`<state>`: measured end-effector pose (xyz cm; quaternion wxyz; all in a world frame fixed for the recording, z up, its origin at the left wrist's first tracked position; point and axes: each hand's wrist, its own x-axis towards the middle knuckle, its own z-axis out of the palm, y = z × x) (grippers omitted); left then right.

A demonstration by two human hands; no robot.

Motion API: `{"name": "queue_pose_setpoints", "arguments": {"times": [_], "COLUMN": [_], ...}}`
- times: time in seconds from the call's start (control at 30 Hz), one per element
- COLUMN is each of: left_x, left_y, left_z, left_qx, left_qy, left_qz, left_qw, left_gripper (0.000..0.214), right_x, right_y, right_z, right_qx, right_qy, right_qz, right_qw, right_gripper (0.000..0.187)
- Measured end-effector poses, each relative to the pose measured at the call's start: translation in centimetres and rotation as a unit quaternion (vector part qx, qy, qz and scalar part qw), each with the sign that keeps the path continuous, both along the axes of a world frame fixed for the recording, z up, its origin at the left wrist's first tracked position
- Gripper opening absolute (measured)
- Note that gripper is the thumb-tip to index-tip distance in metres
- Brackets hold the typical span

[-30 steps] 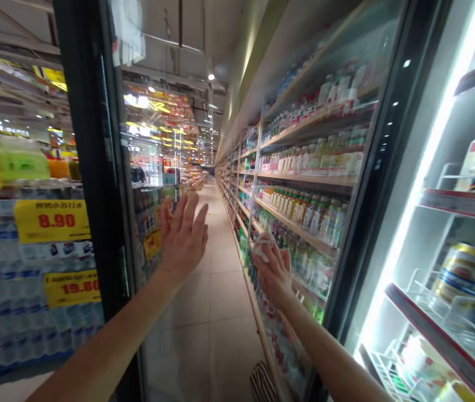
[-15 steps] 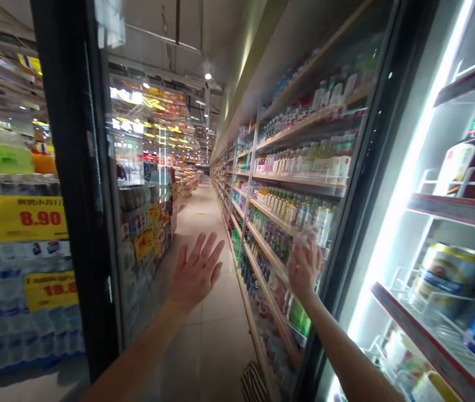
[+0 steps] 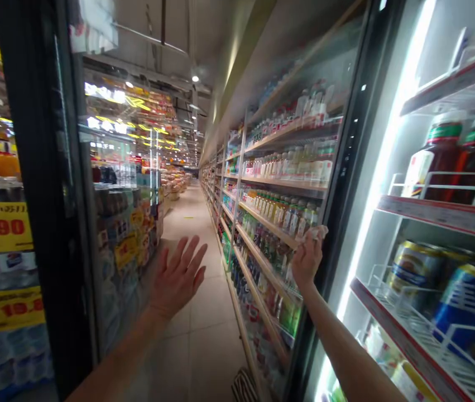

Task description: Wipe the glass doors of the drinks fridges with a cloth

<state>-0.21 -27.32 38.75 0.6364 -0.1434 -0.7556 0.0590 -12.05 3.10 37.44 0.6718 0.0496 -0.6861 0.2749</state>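
A glass door (image 3: 204, 357) with a black frame stands swung out in front of me, and the aisle shows through it. My left hand (image 3: 178, 279) has its fingers spread against the glass, or very near it; I cannot tell if the palm touches. Nothing is in that hand. My right hand (image 3: 307, 259) is closed on a crumpled pale cloth or tissue (image 3: 317, 231), high beside the door's right frame edge (image 3: 341, 167). The cloth appears to be against the glass. Part of it is hidden behind the fingers.
A lit cooler on the right has wire shelves (image 3: 438, 215) with cans (image 3: 415, 265) and dark red bottles (image 3: 442, 148) close to my right arm. Beyond the left frame (image 3: 32, 167) are stacked drink packs with yellow price signs (image 3: 0, 228). Bottle shelves line the aisle.
The cloth in my right hand has moved to the right, toward the door frame. My left hand stays spread on the same side. The view has turned slightly right.
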Motion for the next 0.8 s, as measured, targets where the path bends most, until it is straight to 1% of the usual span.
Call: {"name": "queue_pose_setpoints", "arguments": {"times": [0.03,0.07,0.1,0.13,0.2,0.23,0.27,0.3,0.37,0.4,0.43,0.47,0.5,0.53,0.6,0.63,0.67,0.7,0.73,0.8], "left_x": [0.0,0.0,0.0,0.0,0.0,0.0,0.0,0.0,0.0,0.0,-0.1,-0.1,-0.2,-0.2,-0.2,0.0,0.2,0.4,0.8,1.6], "left_y": [0.0,0.0,0.1,0.1,0.1,0.0,0.0,0.0,-0.1,-0.1,-0.1,-0.1,-0.1,0.0,0.1,0.1,0.0,-0.2,-0.5,-1.8], "left_z": [0.0,0.0,-0.1,-0.1,-0.2,-0.2,-0.2,-0.2,-0.1,-0.1,-0.1,-0.1,0.0,0.0,0.0,0.0,0.0,0.1,0.2,0.7], "left_qx": [0.002,0.005,0.008,0.009,0.009,0.008,0.009,0.01,0.011,0.01,0.01,0.01,0.01,0.01,0.007,0.002,-0.006,-0.02,-0.033,-0.04], "left_qy": [-0.003,-0.007,-0.01,-0.011,-0.009,-0.007,-0.006,-0.005,-0.003,0.0,0.003,0.006,0.009,0.013,0.021,0.023,0.023,0.018,0.01,0.001], "left_qz": [0.0,0.0,0.0,-0.001,0.0,-0.001,-0.002,-0.003,-0.004,-0.006,-0.008,-0.009,-0.011,-0.012,-0.016,-0.019,-0.023,-0.027,-0.029,-0.018], "left_qw": [1.0,1.0,1.0,1.0,1.0,1.0,1.0,1.0,1.0,1.0,1.0,1.0,1.0,1.0,1.0,1.0,0.999,0.999,0.999,0.999], "left_gripper": [0.06,0.061,0.062,0.062,0.064,0.064,0.064,0.064,0.064,0.064,0.064,0.063,0.062,0.061,0.056,0.052,0.048,0.044,0.041,0.039], "right_x": [-0.3,-0.3,-0.1,0.2,0.7,0.8,0.6,0.3,-0.6,-0.9,-1.0,-0.9,-0.6,0.0,1.4,2.0,2.5,2.9,3.1,3.2], "right_y": [0.4,0.4,0.1,-0.3,-0.7,-0.5,-0.1,0.6,1.9,2.2,2.0,1.4,0.3,-1.2,-4.6,-6.2,-7.6,-8.8,-9.8,-11.5], "right_z": [-0.1,-0.5,-1.2,-1.9,-3.1,-3.3,-3.1,-2.6,-0.8,0.1,0.9,1.5,1.8,2.0,2.2,2.7,3.6,5.0,6.9,11.6], "right_qx": [-0.029,-0.031,-0.008,0.036,0.148,0.19,0.203,0.183,0.083,0.034,0.01,0.019,0.056,0.112,0.24,0.289,0.318,0.326,0.315,0.261], "right_qy": [0.0,0.003,0.005,0.004,-0.005,-0.012,-0.017,-0.016,-0.001,0.013,0.027,0.037,0.045,0.053,0.069,0.079,0.09,0.099,0.106,0.117], "right_qz": [0.0,0.005,0.013,0.022,0.037,0.038,0.031,0.017,-0.016,-0.029,-0.033,-0.027,-0.014,0.005,0.046,0.061,0.069,0.072,0.07,0.061], "right_qw": [1.0,1.0,1.0,0.999,0.988,0.981,0.979,0.983,0.996,0.999,0.999,0.999,0.997,0.992,0.967,0.952,0.941,0.938,0.941,0.956], "right_gripper": [0.047,0.047,0.047,0.047,0.044,0.042,0.041,0.041,0.043,0.045,0.046,0.046,0.046,0.046,0.046,0.046,0.046,0.046,0.046,0.046]}}
